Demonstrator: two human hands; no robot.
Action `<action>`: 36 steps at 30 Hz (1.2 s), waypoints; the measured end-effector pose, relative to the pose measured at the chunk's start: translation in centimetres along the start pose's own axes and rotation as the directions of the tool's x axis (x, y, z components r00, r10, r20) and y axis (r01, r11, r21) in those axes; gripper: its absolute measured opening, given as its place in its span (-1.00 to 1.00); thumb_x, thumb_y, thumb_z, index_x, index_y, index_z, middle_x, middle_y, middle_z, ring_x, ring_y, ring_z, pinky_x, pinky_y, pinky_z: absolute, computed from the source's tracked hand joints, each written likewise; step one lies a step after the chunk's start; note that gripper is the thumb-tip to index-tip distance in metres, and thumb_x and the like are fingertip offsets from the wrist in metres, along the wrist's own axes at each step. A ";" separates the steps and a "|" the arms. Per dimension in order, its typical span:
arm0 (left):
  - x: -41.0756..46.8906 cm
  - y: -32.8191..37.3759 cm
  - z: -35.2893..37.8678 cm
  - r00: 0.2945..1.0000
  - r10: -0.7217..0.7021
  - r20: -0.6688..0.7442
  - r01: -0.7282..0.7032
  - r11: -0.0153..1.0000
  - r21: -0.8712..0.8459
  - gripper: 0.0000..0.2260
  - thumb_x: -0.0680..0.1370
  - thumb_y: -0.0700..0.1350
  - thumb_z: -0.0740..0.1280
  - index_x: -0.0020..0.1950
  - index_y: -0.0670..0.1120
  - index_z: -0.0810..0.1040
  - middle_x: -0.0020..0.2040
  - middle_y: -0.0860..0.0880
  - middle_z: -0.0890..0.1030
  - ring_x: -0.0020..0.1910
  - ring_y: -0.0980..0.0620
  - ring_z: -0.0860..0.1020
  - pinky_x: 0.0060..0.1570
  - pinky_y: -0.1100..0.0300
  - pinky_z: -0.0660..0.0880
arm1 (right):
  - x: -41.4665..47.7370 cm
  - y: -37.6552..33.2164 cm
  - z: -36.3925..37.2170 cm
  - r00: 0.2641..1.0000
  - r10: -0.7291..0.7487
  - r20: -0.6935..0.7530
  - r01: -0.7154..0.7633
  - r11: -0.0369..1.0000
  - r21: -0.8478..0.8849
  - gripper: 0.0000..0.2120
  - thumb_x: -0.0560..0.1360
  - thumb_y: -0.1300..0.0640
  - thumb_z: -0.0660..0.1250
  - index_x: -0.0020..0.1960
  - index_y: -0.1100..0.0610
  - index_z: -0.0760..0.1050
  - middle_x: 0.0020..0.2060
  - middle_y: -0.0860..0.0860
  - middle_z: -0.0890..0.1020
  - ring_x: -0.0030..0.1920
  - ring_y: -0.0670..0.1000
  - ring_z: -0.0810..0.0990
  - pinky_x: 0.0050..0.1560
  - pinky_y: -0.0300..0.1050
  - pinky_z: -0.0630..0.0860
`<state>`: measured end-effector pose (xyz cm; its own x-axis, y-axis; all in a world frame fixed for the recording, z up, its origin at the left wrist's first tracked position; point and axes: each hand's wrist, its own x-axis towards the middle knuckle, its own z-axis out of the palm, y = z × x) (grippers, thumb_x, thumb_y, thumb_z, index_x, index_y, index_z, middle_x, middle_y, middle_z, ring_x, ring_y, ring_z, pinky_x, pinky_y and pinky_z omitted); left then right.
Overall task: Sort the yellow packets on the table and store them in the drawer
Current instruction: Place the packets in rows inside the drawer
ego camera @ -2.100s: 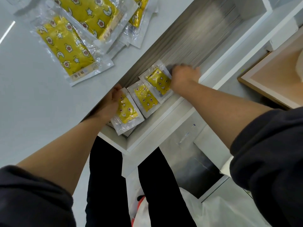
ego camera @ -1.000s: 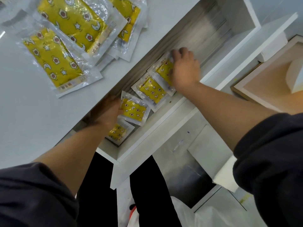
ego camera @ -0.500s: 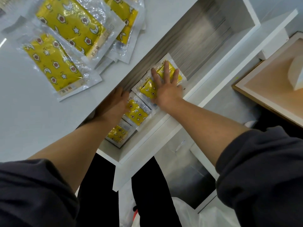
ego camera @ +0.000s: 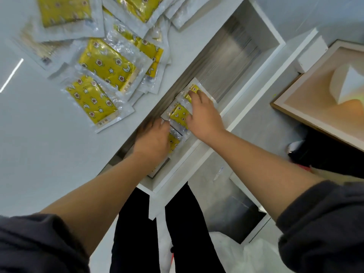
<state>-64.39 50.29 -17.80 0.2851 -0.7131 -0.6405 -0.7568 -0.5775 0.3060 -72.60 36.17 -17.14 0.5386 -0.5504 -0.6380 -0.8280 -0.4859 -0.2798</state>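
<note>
"The small yellow star-printed plastic packets (ego camera: pixel 180 115) now lie in a row in the open white drawer (ego camera: pixel 254 79); the right hand (ego camera: pixel 204 115) has uncurled, pressing them flat."

"The left hand (ego camera: pixel 153 138) is flat on the nearer ones too. The small ones look settled, but the large yellow packets (ego camera: pixel 92 99) still wait on the pale table (ego camera: pixel 39 144)."

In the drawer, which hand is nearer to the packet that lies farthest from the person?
Right. The right hand has its fingertips on that packet; the left hand is apart from it, at the near end of the drawer.
</note>
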 end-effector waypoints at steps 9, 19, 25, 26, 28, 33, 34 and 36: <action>-5.0 -0.4 -11.5 0.975 -0.200 0.098 0.222 0.850 -0.478 -0.87 0.53 -0.12 0.21 -0.02 -0.09 0.53 -0.12 -0.06 0.60 -0.11 -0.06 0.56 -0.14 0.11 0.50 | -6.0 -7.2 -6.0 0.978 0.081 -0.192 -0.019 0.951 0.309 -0.69 0.55 0.21 0.18 0.28 0.07 0.42 0.11 -0.04 0.54 0.08 -0.02 0.52 0.01 -0.05 0.51; 1.1 -10.4 -20.3 0.829 -0.245 -0.502 0.143 0.962 -0.234 -0.58 0.47 -0.05 0.34 0.28 -0.14 0.40 0.29 -0.15 0.38 0.27 -0.18 0.37 0.17 -0.07 0.32 | -0.8 -15.8 -7.6 0.940 -0.050 -0.337 0.091 0.990 0.107 -0.62 0.50 -0.04 0.33 0.28 0.02 0.42 0.20 -0.01 0.49 0.23 0.05 0.42 0.16 -0.01 0.32; 5.5 -13.2 -22.4 0.929 -0.085 -0.361 0.084 0.996 -0.019 -0.37 0.45 0.11 0.41 0.43 -0.06 0.27 0.37 -0.15 0.35 0.38 -0.19 0.27 0.36 -0.17 0.14 | 1.5 -18.4 -6.7 0.932 -0.098 -0.350 0.029 0.980 -0.196 -0.33 0.33 -0.26 0.44 0.31 0.02 0.33 0.16 0.02 0.45 0.14 0.07 0.44 0.08 -0.02 0.26; 5.7 -13.4 -22.6 0.932 -0.080 -0.355 0.092 0.996 0.018 -0.35 0.43 0.13 0.42 0.42 -0.07 0.28 0.34 -0.18 0.36 0.36 -0.21 0.29 0.36 -0.17 0.13 | 1.5 -18.7 -6.6 0.933 -0.082 -0.350 0.017 0.983 -0.185 -0.33 0.33 -0.24 0.45 0.30 0.03 0.32 0.15 0.02 0.47 0.14 0.07 0.45 0.10 -0.01 0.26; 5.9 -13.5 -23.2 0.929 -0.090 -0.358 0.120 0.991 0.065 -0.35 0.41 0.14 0.44 0.37 -0.12 0.33 0.28 -0.21 0.37 0.31 -0.24 0.31 0.36 -0.17 0.13 | 1.5 -19.2 -6.6 0.945 -0.044 -0.326 -0.004 0.989 -0.145 -0.36 0.34 -0.20 0.46 0.28 0.06 0.33 0.14 0.01 0.51 0.15 0.07 0.48 0.15 0.00 0.26; 4.7 -13.1 -24.1 0.914 -0.160 -0.374 0.123 0.985 -0.119 -0.62 0.46 -0.01 0.41 0.14 -0.16 0.39 -0.04 -0.14 0.49 0.00 -0.21 0.47 0.11 -0.06 0.33 | 0.8 -19.5 -7.1 0.977 0.011 -0.211 -0.025 0.998 -0.064 -0.63 0.44 -0.12 0.40 0.13 0.06 0.46 0.10 0.01 0.52 0.18 0.07 0.46 0.15 -0.01 0.31; 4.2 -13.0 -24.2 0.914 -0.187 -0.361 0.116 0.971 -0.210 -0.65 0.47 -0.04 0.40 0.14 -0.16 0.38 -0.09 -0.11 0.47 -0.06 -0.19 0.47 -0.01 -0.04 0.37 | 0.4 -19.3 -7.2 0.982 0.015 -0.191 -0.019 1.000 -0.020 -0.69 0.47 -0.09 0.39 0.08 0.07 0.45 0.04 0.01 0.52 0.13 0.07 0.48 0.08 -0.03 0.33; 3.1 -13.3 -24.4 0.909 -0.236 -0.344 0.106 0.928 -0.357 -0.69 0.49 -0.06 0.39 0.10 -0.16 0.38 -0.13 -0.08 0.45 -0.12 -0.12 0.43 -0.20 0.07 0.37 | -0.5 -18.8 -7.6 0.991 0.047 -0.122 -0.032 0.992 0.123 -0.76 0.50 -0.02 0.37 -0.03 0.06 0.35 -0.18 -0.04 0.47 -0.07 0.06 0.50 -0.17 -0.09 0.34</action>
<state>-39.10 46.01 -6.70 0.6403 -0.6485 -0.4117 -0.4626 -0.7534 0.4672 -56.17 40.42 -6.14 0.5140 -0.6516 -0.5579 -0.8577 -0.3811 -0.3451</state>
